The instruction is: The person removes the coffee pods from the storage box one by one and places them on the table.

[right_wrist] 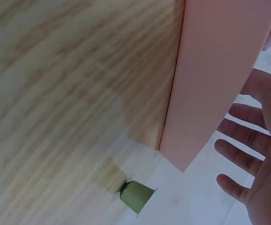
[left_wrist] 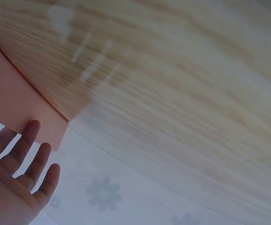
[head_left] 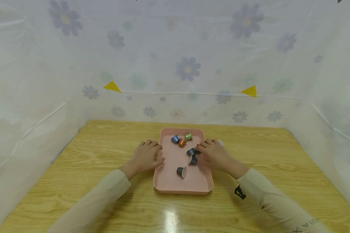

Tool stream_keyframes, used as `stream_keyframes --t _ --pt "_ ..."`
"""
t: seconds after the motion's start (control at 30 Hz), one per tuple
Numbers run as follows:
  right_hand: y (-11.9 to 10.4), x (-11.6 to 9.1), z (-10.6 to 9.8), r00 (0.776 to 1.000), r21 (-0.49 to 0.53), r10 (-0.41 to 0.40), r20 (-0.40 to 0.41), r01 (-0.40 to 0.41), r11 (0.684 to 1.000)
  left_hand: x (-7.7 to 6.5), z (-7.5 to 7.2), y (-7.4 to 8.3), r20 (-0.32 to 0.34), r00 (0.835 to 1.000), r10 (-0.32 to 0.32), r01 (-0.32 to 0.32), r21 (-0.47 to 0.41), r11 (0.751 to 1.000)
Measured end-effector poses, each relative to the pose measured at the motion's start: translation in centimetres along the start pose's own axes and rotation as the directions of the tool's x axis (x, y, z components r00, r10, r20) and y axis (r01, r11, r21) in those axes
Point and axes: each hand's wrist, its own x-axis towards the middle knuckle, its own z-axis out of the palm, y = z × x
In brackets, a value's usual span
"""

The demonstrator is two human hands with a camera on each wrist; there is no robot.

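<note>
Head view: pink tray (head_left: 182,184) lies on the wooden table (head_left: 110,200), taken as the dial, 12 o'clock farthest. Left hand (head_left: 146,156) is at the 9 o'clock rim, right hand (head_left: 213,154) reaches over the 3 o'clock rim. Both wrist views show fingers spread apart, clamped on nothing visible; firm contact with the tray cannot be told.

Contents: blue capsule (head_left: 175,139), orange capsule (head_left: 182,142) and green capsule (head_left: 188,136) near 12; dark capsules (head_left: 193,160) toward 2 and 3, beside the right fingers; lone dark capsule (head_left: 181,172) at 6. Another green capsule (right_wrist: 136,196) lies outside, about 2 o'clock.

Handling, judged: tray looks light, stiff, probably smooth plastic; best held at the 9 and 3 o'clock walls, kept level (cups would roll). Capsules seem very light, slick, thin-walled and dentable; pinch gently across the tapered body, keeping off the flat lid.
</note>
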Motion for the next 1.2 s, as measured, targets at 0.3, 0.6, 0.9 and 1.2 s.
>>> stream_keyframes --t 0.3,0.6,0.9,1.2 --pt "-1.2 0.3 0.2 0.996 0.022 0.006 0.093 -0.009 1.000 0.0 0.0 0.0 0.004 1.000 0.001 -0.001 -0.006 1.000" --pt "-1.7 0.9 0.8 0.993 -0.002 0.008 0.118 -0.008 1.000 0.0 0.1 -0.1 0.006 1.000 0.000 0.000 -0.005 1.000" --pt "-2.2 1.3 1.2 0.991 0.006 0.018 0.134 -0.019 1.000 0.0 0.2 -0.1 0.000 1.000 -0.003 0.003 -0.005 1.000" --pt "-2.2 1.3 1.5 0.993 0.010 0.002 0.116 -0.003 1.000 0.0 0.1 -0.1 -0.004 1.000 -0.003 0.003 -0.001 1.000"
